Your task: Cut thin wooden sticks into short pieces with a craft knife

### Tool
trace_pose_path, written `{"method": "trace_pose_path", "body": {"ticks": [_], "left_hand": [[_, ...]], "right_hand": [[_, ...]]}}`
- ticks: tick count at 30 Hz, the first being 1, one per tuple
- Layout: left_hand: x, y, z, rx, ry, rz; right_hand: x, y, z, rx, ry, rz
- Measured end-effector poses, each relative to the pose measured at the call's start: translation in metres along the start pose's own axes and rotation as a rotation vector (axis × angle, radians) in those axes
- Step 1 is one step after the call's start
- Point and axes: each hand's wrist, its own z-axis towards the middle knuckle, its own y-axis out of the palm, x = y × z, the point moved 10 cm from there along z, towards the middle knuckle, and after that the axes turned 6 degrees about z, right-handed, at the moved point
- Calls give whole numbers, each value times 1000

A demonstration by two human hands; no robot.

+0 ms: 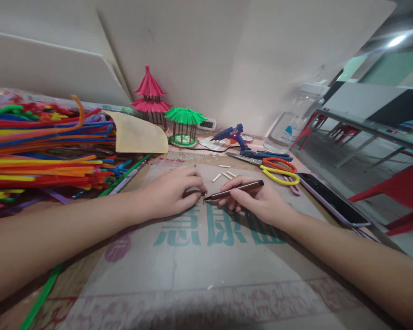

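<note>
My right hand (pixel 249 197) is closed around a brown marker (pixel 241 189), whose dark tip points left and down. At that tip, the curled fingers of my left hand (pixel 174 190) pinch a tiny piece (pixel 204 197), mostly hidden by the fingertips. Several short pale sticks (pixel 216 177) lie just beyond the hands on a printed sheet (pixel 199 266) with green characters. Behind them stand a green-roofed model pavilion (pixel 184 126) and a pink two-tiered model tower (pixel 148 96).
Colourful pipe cleaners (pixel 44 133) are heaped at the left. A blue glue gun (pixel 232 134), scissors (pixel 278 169), a phone (pixel 332 198) and a clear plastic container (pixel 287 126) stand or lie toward the right. Red stools and another table are beyond.
</note>
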Motion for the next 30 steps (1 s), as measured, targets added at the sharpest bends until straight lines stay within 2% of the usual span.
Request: {"method": "trace_pose_path", "body": {"ticks": [6,13,20,30], "left_hand": [[0,1,0,-3,6,-1],[1,2,0,-13,8,2],[2,1,0,-12,9,-2],[2,0,-1,0,17,0]], "right_hand": [[2,1,-1,-17,15,-15],[0,-5,1,57,3,-33],[-2,1,-1,2,-11,6],[2,-6,2,55,-12,-15]]}}
